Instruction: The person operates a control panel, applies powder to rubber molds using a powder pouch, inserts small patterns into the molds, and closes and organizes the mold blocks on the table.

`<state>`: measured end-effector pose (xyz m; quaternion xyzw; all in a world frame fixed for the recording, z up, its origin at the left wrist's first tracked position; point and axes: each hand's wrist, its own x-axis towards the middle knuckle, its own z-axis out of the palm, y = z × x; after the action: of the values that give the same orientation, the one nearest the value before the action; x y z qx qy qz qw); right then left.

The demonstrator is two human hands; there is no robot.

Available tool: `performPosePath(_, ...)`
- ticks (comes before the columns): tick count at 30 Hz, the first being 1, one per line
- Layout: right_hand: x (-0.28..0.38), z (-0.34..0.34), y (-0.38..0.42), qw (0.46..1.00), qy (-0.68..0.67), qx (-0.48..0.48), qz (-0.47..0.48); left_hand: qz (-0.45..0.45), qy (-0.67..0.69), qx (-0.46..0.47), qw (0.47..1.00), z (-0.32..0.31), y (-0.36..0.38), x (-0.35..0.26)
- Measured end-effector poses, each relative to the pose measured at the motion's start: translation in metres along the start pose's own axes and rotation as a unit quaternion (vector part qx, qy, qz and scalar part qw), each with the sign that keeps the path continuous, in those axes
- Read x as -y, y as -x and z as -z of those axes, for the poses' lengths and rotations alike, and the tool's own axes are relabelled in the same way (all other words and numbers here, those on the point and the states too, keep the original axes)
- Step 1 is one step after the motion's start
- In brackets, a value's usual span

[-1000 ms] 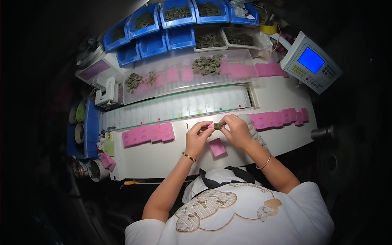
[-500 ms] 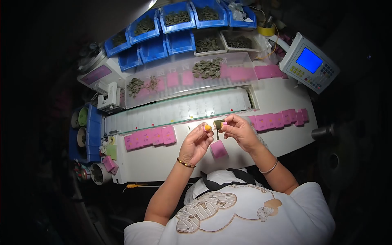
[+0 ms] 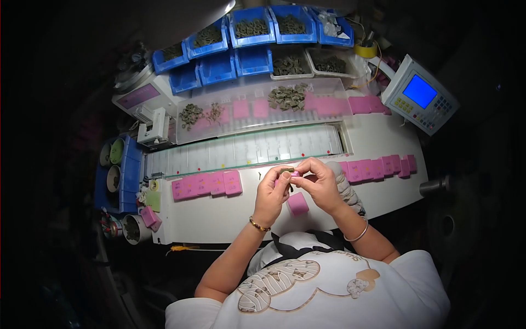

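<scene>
Both my hands meet over the middle of the white worktop, fingertips pinched together. My left hand (image 3: 269, 196) is closed on a small dark green piece (image 3: 286, 170), with something yellowish at its thumb tip. My right hand (image 3: 323, 191) is closed from the other side, and a bit of pink shows at its fingertips. The fingers hide most of the piece; a dark narrow end hangs below them. Just under the hands lies a single pink block (image 3: 298, 204). A crumpled grey-white cloth (image 3: 346, 192) lies beside my right wrist.
Pink blocks line up at left (image 3: 207, 185) and right (image 3: 375, 169). Behind are a glass-edged strip (image 3: 241, 151), a clear tray (image 3: 241, 125) with dark green pieces, and blue bins (image 3: 252, 37). A keypad display (image 3: 421, 94) stands at right, a blue crate (image 3: 131, 170) at left.
My hands have come together, closing the gap between them around the dark green piece. The piece is now mostly covered by fingers. The whole view has shifted slightly.
</scene>
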<state>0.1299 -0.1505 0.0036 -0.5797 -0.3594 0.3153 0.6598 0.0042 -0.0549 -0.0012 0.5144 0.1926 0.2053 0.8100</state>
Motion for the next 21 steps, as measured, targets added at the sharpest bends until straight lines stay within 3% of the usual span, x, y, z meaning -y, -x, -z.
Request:
performPosePath(2, -0.004, -0.008, -0.002, 0.999, 0.020, -0.018, 0.022, 0.025, 0.085, -0.081, 0.993, -0.011, 0.001, -0.004)
performPosePath(5, 0.004, -0.016, -0.005, 0.991, 0.085, -0.044, 0.091, 0.002, 0.142, -0.111, 0.984, -0.018, -0.002, -0.001)
performPosePath(12, 0.017, -0.011, -0.006, 0.926, 0.287, -0.008, 0.245, 0.020, 0.206, -0.106, 0.973, -0.022, -0.001, -0.008)
performPosePath(21, 0.035, -0.001, -0.010, 0.868, 0.362, 0.040, 0.338, 0.086, 0.257, -0.093, 0.958, -0.021, 0.003, -0.017)
